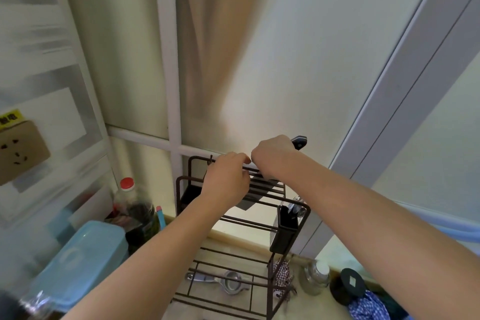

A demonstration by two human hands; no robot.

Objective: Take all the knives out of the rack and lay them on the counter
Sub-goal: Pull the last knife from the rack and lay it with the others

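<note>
1. The knife (pixel 270 179) stands in the top slots of the rack (pixel 306 212), handle up; its dark handle end sticks out above the right hand (pixel 272 154), and a wide grey blade hangs down through the top bars
2. The right hand is clenched around the knife handle at the top of the rack, probably to draw the blade straight up out of its slot so it does not scrape the bars
3. The left hand (pixel 226 179) rests on the rack's top rail, fingers curled over it, likely to steady the light wire frame against the pull; I cannot tell if it also touches the blade
4. Whether more knives sit in the rack is hidden behind the hands
5. A black caddy (pixel 284 231) with cutlery hangs on the rack's right side
6. A metal squeezer (pixel 226 282) lies on the rack's bottom shelf
7. Left of the rack stand a red-capped bottle (pixel 127 195) and a blue box (pixel 78 262); right of its foot, on the counter (pixel 306 304), stand a glass jar (pixel 315 278) and a black-lidded jar (pixel 349 286), so free laying space looks tight
</note>
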